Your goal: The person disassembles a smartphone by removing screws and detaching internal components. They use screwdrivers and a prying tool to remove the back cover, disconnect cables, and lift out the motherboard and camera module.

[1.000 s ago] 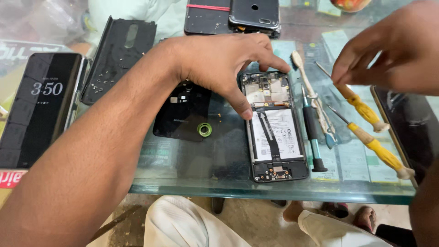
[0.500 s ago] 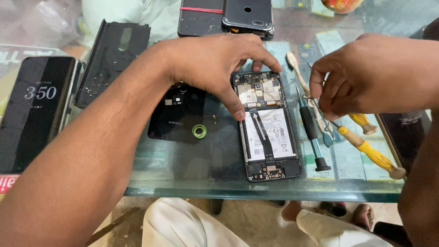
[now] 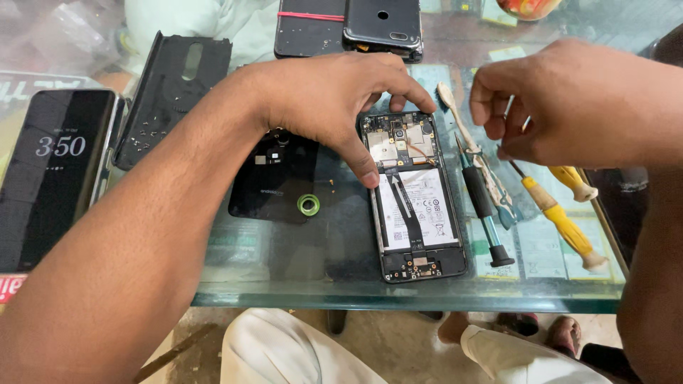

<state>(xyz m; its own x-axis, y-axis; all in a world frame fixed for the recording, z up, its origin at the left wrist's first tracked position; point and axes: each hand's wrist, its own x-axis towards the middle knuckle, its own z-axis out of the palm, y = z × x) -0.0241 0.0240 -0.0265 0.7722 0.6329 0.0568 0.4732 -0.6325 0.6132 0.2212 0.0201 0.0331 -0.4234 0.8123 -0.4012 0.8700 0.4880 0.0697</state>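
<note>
An opened phone (image 3: 416, 206) lies on its face on the glass table (image 3: 284, 295), with its circuit board and white battery showing. My left hand (image 3: 334, 96) grips its upper end, thumb on the left edge and fingertips at the top right corner. My right hand (image 3: 562, 99) hovers with curled fingers just over a row of tools to the right of the phone. I cannot make out whether anything is pinched between its fingers. Under my left hand lies a black back cover (image 3: 274, 181) with a green ring (image 3: 308, 205) on it.
The tools are a white brush (image 3: 455, 117), a black and teal screwdriver (image 3: 485, 213) and two yellow-handled screwdrivers (image 3: 565, 224). A phone with a lit screen (image 3: 57, 178) and a black case (image 3: 174, 92) lie on the left. Two more phones (image 3: 348, 25) lie at the back.
My right hand came down onto the tools, then lifted a little and shifted right. My left hand has stayed on the opened phone.
</note>
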